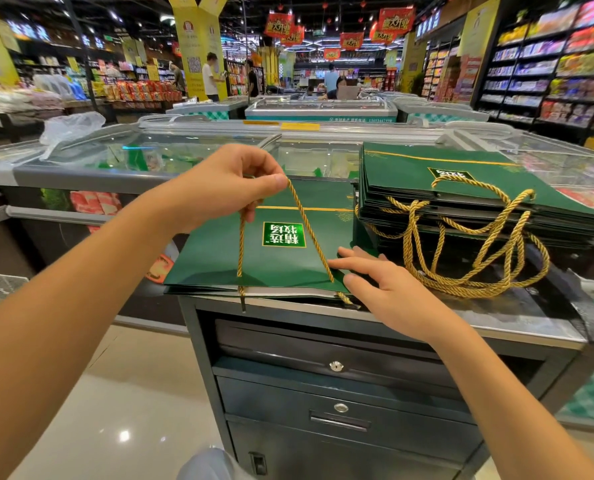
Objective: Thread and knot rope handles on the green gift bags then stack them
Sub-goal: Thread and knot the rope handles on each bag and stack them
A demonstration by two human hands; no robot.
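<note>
Presently, the green gift bag (pixel 219 258) is seen lying flat on the top of a dark metal cabinet (pixel 323 344), its long axis running left to right and its printed label upside down to the wearer, so that the mouth edge is taken to be the near one. A gold rope handle (pixel 307 226) has been passed through that near edge. Its two legs rise from the edge, away from the wearer, and meet in the left hand (pixel 219 188), where the top of the loop is pinched between thumb and forefinger and held above the bag. Short rope ends can be made out beneath the near edge, though whether they are knotted cannot be told.

The right hand (pixel 385 289) is laid on the bag's near right corner with its fingers straight and pressed flat, one fingertip just beside the foot of the right leg; nothing is gripped by it. The handle is judged to be being drawn taut against the held-down bag.

Just to the right, a stack of finished bags (pixel 462 188) is set on the same top, its rope loops spilling forward over the near side. The stack lies rightward of the working bag, and the right hand is the nearer to it, so a sideways slide or lift to the right is what stacking would call for. Glass-topped freezer chests (pixel 150 161) stand behind.
</note>
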